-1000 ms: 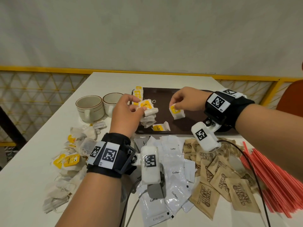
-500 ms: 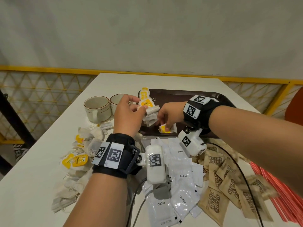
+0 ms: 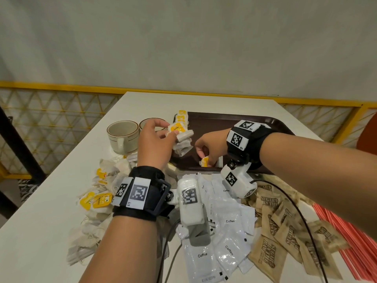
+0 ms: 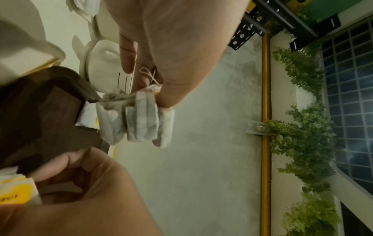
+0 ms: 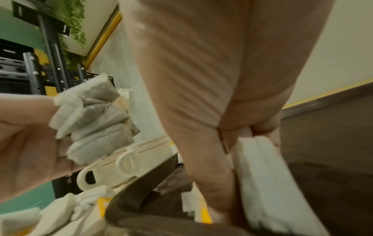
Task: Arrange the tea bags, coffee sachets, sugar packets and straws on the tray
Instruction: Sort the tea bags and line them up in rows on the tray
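Left hand [image 3: 155, 144] raised over the near-left corner of the brown tray [image 3: 271, 122], fingers [image 4: 129, 52] pinching the tags of a small bunch of tea bags [image 3: 182, 142] that dangles above the tray floor. Right hand [image 3: 210, 149] down on the tray's near edge, fingers closed around a single tea bag [image 3: 205, 161] with a yellow tag. A short row of tea bags [image 3: 180, 117] already stood along the tray's far-left side. Still loose on the counter [image 3: 51, 201]: more tea bags [image 3: 95, 199], white coffee sachets [image 3: 226, 223], brown sugar packets [image 3: 285, 231], red straws [image 3: 350, 242]. Likely trouble: thin strings tangling, so one bag dragging others out of the bunch; a loosened pinch dropping the bunch askew; wrist cables [image 3: 302, 213] sweeping sachets or sugar packets aside.
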### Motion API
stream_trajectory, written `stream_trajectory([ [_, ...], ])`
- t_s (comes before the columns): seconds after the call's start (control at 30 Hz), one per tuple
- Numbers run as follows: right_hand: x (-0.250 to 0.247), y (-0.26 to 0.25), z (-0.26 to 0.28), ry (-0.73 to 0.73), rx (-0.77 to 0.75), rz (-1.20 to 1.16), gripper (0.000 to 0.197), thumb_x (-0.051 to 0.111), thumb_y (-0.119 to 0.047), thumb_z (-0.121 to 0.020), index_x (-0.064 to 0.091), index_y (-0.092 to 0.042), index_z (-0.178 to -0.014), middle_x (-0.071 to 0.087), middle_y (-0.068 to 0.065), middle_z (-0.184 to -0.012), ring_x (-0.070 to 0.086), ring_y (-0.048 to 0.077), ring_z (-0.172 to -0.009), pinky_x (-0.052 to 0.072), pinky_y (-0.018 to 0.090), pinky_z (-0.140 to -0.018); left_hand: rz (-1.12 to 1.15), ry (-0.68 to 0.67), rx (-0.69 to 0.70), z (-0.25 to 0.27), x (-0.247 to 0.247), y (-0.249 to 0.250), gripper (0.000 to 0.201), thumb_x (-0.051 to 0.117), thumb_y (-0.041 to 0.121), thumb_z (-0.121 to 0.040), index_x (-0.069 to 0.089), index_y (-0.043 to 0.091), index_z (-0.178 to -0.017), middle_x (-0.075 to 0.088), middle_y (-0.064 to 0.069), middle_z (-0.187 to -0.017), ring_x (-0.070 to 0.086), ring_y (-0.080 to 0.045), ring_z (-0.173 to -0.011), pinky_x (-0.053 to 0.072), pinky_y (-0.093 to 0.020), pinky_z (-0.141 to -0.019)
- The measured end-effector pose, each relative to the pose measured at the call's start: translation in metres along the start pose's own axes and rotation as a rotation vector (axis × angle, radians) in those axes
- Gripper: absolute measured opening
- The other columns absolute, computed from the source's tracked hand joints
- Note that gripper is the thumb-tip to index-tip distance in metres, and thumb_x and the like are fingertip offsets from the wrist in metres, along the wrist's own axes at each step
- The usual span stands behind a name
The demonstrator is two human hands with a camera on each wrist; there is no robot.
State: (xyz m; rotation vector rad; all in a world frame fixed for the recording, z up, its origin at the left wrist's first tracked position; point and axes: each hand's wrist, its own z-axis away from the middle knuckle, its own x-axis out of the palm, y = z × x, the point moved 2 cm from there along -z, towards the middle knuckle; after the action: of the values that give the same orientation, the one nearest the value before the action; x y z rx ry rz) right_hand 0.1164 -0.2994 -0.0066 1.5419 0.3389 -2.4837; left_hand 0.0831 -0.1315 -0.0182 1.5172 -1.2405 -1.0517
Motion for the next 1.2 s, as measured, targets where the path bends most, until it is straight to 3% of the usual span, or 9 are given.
stream_trajectory([
  [0.13, -0.012, -0.001, 0.002, 0.094, 0.003, -0.109, 0.048, 0.079, -0.012, -0.076, 0.056, -0.017, -0.118, 0.056, -0.006, -0.098, 0.054, 0.012, -0.087, 0.044, 0.021, -0.069, 0.006, 0.060, -0.008, -0.006, -0.011, -0.002, 0.022, 0.066, 0.009, -0.086, 0.053, 0.019, -0.100, 0.069, -0.007, -0.097, 0.063, -0.010, -0.079, 0.043, -0.015, -0.057],
  [0.2, -0.021, -0.002, -0.001, 0.191, 0.002, -0.199, 0.041, 0.079, -0.011, -0.076, 0.060, -0.019, -0.112, 0.061, -0.003, -0.097, 0.058, 0.015, -0.087, 0.046, 0.021, -0.068, 0.002, 0.091, -0.013, -0.009, -0.016, -0.005, 0.022, 0.067, 0.010, -0.084, 0.054, 0.019, -0.099, 0.069, -0.008, -0.095, 0.062, -0.011, -0.074, 0.044, -0.019, -0.059],
  [0.33, -0.030, -0.007, -0.014, 0.378, 0.014, -0.510, 0.024, 0.078, -0.002, -0.075, 0.066, -0.012, -0.094, 0.072, 0.014, -0.094, 0.067, 0.031, -0.085, 0.055, 0.041, -0.080, -0.005, 0.096, -0.019, -0.010, -0.016, -0.008, 0.022, 0.068, 0.010, -0.082, 0.054, 0.020, -0.095, 0.070, -0.010, -0.089, 0.062, -0.015, -0.071, 0.046, -0.026, -0.063],
  [0.47, -0.032, -0.011, -0.030, 0.409, 0.008, -0.690, 0.021, 0.074, 0.005, -0.075, 0.066, -0.011, -0.085, 0.068, 0.029, -0.098, 0.062, 0.032, -0.077, 0.052, 0.054, -0.087, 0.006, 0.086, -0.020, -0.010, -0.015, -0.010, 0.023, 0.068, 0.009, -0.083, 0.053, 0.020, -0.094, 0.069, -0.008, -0.087, 0.062, -0.014, -0.068, 0.046, -0.026, -0.060],
  [0.6, -0.030, -0.015, -0.043, 0.453, 0.033, -0.775, 0.021, 0.072, 0.007, -0.077, 0.065, -0.010, -0.087, 0.068, 0.021, -0.093, 0.065, 0.029, -0.079, 0.058, 0.043, -0.081, 0.011, 0.104, -0.020, -0.013, -0.019, -0.011, 0.023, 0.070, 0.011, -0.082, 0.052, 0.025, -0.089, 0.070, -0.008, -0.089, 0.065, -0.017, -0.074, 0.048, -0.025, -0.063],
  [0.77, -0.030, -0.013, -0.055, 0.484, 0.066, -0.615, 0.029, 0.076, 0.001, -0.075, 0.068, -0.010, -0.101, 0.067, 0.010, -0.097, 0.068, 0.026, -0.084, 0.060, 0.040, -0.077, 0.028, 0.104, -0.033, -0.012, -0.020, -0.011, 0.021, 0.068, 0.011, -0.084, 0.053, 0.021, -0.094, 0.071, -0.009, -0.090, 0.066, -0.018, -0.075, 0.048, -0.024, -0.063],
  [0.97, -0.042, -0.001, -0.029, 0.570, 0.012, -0.596, 0.027, 0.073, -0.006, -0.082, 0.066, -0.012, -0.107, 0.065, 0.002, -0.097, 0.064, 0.018, -0.091, 0.059, 0.030, -0.070, 0.023, 0.085, 0.015, -0.008, -0.019, 0.000, 0.023, 0.071, 0.018, -0.083, 0.051, 0.028, -0.084, 0.071, -0.004, -0.083, 0.064, -0.015, -0.072, 0.047, -0.024, -0.064],
  [1.07, -0.045, 0.004, -0.005, 0.617, -0.033, -0.837, 0.010, 0.064, -0.006, -0.089, 0.066, -0.007, -0.099, 0.066, 0.007, -0.091, 0.063, 0.016, -0.079, 0.059, 0.029, -0.068, -0.037, -0.008, 0.019, -0.013, -0.015, 0.006, 0.020, 0.070, 0.014, -0.084, 0.052, 0.022, -0.086, 0.069, -0.005, -0.076, 0.063, -0.014, -0.066, 0.047, -0.025, -0.058],
  [1.2, -0.029, -0.002, 0.016, 0.379, -0.122, -1.109, 0.023, 0.061, -0.026, -0.094, 0.062, -0.006, -0.104, 0.067, 0.010, -0.089, 0.067, 0.018, -0.072, 0.059, 0.032, -0.069, -0.300, -0.279, -0.049, -0.035, 0.001, 0.010, 0.016, 0.072, 0.014, -0.082, 0.058, 0.021, -0.084, 0.068, -0.004, -0.077, 0.063, -0.018, -0.065, 0.056, -0.034, -0.063],
])
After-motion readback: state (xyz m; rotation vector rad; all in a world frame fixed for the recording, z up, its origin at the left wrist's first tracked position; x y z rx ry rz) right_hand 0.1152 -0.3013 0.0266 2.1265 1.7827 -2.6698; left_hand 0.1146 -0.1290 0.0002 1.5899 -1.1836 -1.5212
